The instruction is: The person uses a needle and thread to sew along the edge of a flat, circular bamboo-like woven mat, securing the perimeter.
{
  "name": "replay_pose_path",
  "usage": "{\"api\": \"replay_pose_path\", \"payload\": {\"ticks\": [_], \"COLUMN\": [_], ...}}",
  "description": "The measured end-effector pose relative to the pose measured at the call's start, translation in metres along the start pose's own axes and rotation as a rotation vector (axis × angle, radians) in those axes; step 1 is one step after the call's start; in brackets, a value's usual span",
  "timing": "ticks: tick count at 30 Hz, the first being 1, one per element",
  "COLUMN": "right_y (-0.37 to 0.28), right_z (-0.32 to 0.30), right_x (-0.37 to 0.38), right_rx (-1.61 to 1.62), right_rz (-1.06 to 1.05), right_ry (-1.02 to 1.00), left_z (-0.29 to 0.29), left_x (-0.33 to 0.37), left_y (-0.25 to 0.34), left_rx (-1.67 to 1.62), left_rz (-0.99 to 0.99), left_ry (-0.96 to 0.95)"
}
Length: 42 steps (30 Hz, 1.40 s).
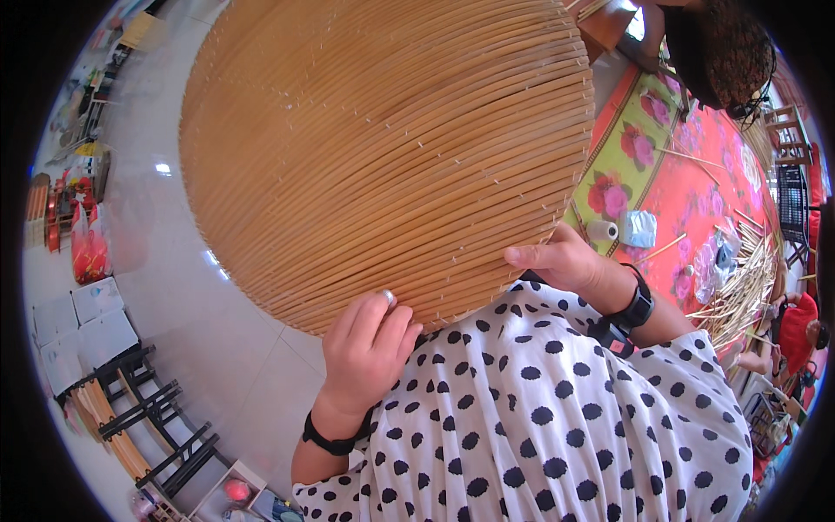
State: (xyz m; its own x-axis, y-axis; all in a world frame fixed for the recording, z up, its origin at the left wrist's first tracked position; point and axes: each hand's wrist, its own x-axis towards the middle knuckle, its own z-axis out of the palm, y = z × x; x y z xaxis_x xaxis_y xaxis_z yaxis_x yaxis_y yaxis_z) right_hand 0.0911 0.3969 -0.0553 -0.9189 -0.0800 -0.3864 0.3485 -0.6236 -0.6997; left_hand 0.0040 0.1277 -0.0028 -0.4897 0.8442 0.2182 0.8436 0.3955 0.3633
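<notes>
A large round mat [383, 165] of side-by-side brown stalks is tilted up in front of me, with short white stitches dotting its surface. My right hand [564, 261] grips its near right edge, thumb flat on top and the other fingers mostly hidden beneath. At the near edge, my left hand [364, 348] is closed, its bent fingers pressed against the slats. A silver ring or thimble [388, 297] shows on one left finger. Whatever lies between those fingers, if anything, is hidden. Below the mat is my white cloth with black dots [557, 418].
To the right, a red flowered cloth [696, 174] carries loose stalks [744, 287], a white thread spool [602, 230] and a light-blue packet [639, 229]. A person's dark hair [722, 52] shows beyond it. Folded chairs [148, 418] and white boxes [83, 322] stand at left.
</notes>
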Motion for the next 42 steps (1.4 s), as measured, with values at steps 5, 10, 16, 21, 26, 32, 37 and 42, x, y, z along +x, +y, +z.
{"api": "replay_pose_path", "payload": {"ticks": [5,10,16,21,26,32,37,42], "right_y": [0.004,-0.001,-0.006,-0.005,-0.003,0.001,0.003,0.002], "right_z": [-0.013,-0.010,-0.012,-0.007,-0.006,0.004,0.002,0.001], "right_x": [-0.007,-0.005,-0.002,0.000,0.000,0.002,0.002,0.000], "right_rx": [-0.025,-0.115,-0.123,-0.001,0.033,0.164,0.112,0.069], "right_rz": [0.015,0.062,0.132,0.148,0.151,0.013,-0.022,-0.004], "right_ry": [0.015,0.028,0.068,0.096,0.106,0.122,0.106,0.095], "left_z": [0.007,0.028,0.044,0.041,0.041,0.039,0.039,0.037], "left_x": [0.050,0.080,0.088,0.093,0.093,0.092,0.090,0.101], "left_y": [-0.001,-0.008,-0.017,-0.017,-0.018,-0.018,-0.014,-0.007], "left_rx": [-0.208,-0.351,-0.434,-0.449,-0.470,-0.503,-0.613,-0.533], "left_rz": [0.026,0.098,0.087,0.050,0.037,0.005,-0.111,-0.163], "left_ry": [-0.031,0.009,0.024,0.006,0.001,-0.011,-0.019,-0.020]}}
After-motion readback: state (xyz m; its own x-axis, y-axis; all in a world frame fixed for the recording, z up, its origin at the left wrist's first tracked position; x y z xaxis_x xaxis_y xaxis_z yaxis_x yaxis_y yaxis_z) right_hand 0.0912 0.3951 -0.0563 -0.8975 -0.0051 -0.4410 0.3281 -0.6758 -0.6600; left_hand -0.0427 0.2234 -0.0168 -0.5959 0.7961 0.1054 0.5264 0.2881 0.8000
